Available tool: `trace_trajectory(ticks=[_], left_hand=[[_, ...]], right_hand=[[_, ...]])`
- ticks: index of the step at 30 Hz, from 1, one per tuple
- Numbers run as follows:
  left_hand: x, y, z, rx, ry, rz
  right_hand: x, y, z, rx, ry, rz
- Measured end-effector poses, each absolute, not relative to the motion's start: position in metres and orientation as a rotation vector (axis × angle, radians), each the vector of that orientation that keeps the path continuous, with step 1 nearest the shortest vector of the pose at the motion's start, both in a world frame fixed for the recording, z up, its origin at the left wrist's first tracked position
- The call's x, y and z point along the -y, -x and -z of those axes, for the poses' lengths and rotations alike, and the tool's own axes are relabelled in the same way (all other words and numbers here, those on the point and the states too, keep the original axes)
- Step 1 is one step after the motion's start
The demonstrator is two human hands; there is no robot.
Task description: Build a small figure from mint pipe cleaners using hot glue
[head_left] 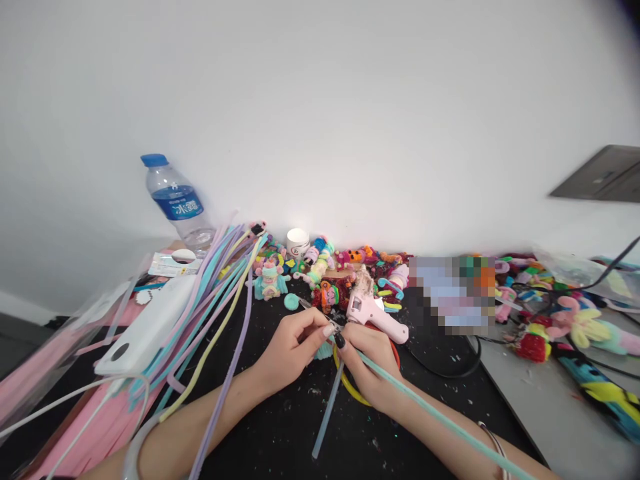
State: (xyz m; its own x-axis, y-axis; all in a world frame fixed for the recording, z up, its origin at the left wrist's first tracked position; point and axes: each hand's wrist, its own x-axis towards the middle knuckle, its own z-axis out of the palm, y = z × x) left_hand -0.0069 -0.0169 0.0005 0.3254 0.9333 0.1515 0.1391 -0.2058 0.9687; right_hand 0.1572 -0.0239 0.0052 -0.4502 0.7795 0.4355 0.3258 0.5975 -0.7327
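Observation:
My left hand (300, 343) is closed in a pinch at the middle of the table, its fingertips meeting those of my right hand (369, 363). Between them is the worked end of a mint-green pipe cleaner (430, 407), mostly hidden by the fingers. Its long tail runs out over my right hand and forearm toward the lower right. A fuzzy mint-green piece (324, 351) shows just under the fingertips. Below the hands lies a translucent glue stick (326, 417). Behind my right hand rests a pale pink glue gun (377, 319), close to the knuckles.
Pipe cleaners (225, 293) in pastel colours spread over a white power bank-like slab (145, 327) at left. A water bottle (175, 200) leans against the wall. Pipe-cleaner dolls (270, 280) line the back; more figures (575, 320) and black cables (450, 373) lie at right.

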Motion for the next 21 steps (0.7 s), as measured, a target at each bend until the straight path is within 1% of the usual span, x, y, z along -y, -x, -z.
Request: trace_trajectory(ticks=[5,11,13,17,21], left_hand=[[0.015,0.008,-0.005,-0.97,-1.618,-0.938],[0.017,0.008,-0.012,-0.847,-1.642,-0.696],[0.017,0.009,-0.01,-0.838,-1.62,-0.711],[0.014,0.01,-0.003,-0.854,-1.529,-0.859],[0.014,0.009,0.001,-0.881,-1.517,-0.911]], right_hand=[[0.023,-0.158,-0.002,1.932,0.915,-0.735],[0.023,-0.159,0.003,1.889,0.978,-0.77],[0.023,-0.16,0.003,1.855,0.963,-0.798],[0.023,-0.159,0.001,1.75,0.974,-0.85],[0.023,-0.158,0.0,1.841,0.922,-0.854]])
